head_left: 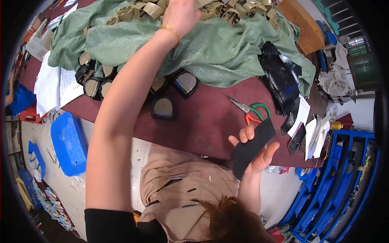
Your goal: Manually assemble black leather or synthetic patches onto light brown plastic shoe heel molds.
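Observation:
My left hand (183,16), a band round its wrist, reaches into a pile of curled khaki pieces (153,11) on a green woven sack (121,44). Its fingers run past the upper edge of the picture, so their grip is hidden. In my right hand (263,158) is a curved black strip (254,146), pinched between the thumb and the fingers above the table's near edge. Just beyond that strip lie scissors (248,108) with one green and one red handle. D-shaped black pieces with grey-beige faces (163,107) sit beneath and beside my left forearm.
A dark red table (202,133) carries all this. On its right lie a stack of black strips (279,77) and papers (314,137). More papers (60,83) are at the left. A blue bin (69,143) and a blue rack (332,190) flank me.

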A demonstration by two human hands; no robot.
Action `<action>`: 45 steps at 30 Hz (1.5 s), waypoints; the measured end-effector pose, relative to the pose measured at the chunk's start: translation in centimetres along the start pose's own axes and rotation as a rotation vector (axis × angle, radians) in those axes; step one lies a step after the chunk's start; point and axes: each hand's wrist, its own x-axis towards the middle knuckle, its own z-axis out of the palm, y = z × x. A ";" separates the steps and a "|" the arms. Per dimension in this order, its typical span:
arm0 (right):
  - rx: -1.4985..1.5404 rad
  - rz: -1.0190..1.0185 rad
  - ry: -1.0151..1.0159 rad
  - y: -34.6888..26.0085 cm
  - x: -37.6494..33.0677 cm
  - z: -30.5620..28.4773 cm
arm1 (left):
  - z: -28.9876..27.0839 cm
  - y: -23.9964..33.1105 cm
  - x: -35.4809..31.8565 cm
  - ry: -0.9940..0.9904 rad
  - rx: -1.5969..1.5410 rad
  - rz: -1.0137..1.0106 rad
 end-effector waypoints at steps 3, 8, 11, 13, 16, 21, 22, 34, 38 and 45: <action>-0.161 -0.053 0.087 -0.9 -0.5 -0.7 | -5.0 6.2 -4.8 0.020 -0.613 0.176; -0.288 -0.079 0.049 0.4 -0.2 -0.1 | -5.1 8.9 -17.9 -0.540 -1.512 -0.522; -0.182 -0.075 0.125 1.4 -0.7 -1.0 | -3.8 8.8 -23.6 -0.600 -1.964 -1.025; -0.052 -0.022 0.126 0.3 -1.4 0.3 | -4.3 8.0 -25.4 -0.620 -2.042 -1.157; -0.013 0.057 0.040 -0.8 -2.6 -0.4 | -3.6 7.1 -27.8 -0.708 -1.480 -0.751; -0.152 0.156 -0.006 -0.9 -4.4 -0.1 | -3.6 9.5 -27.4 -0.502 -1.758 -0.832; -0.278 0.135 -0.029 -1.1 -4.5 0.4 | -3.2 9.3 -27.6 -0.487 -1.821 -0.880; -0.684 0.066 0.093 -0.9 -5.5 1.3 | -4.1 7.8 -27.0 -0.432 -1.916 -0.997; -0.987 -0.050 0.081 0.0 -4.0 2.3 | -3.6 7.8 -27.9 -0.421 -1.232 -0.550; -1.167 -0.142 0.211 1.2 -2.3 2.6 | -3.3 7.0 -28.2 -0.436 -0.981 -0.371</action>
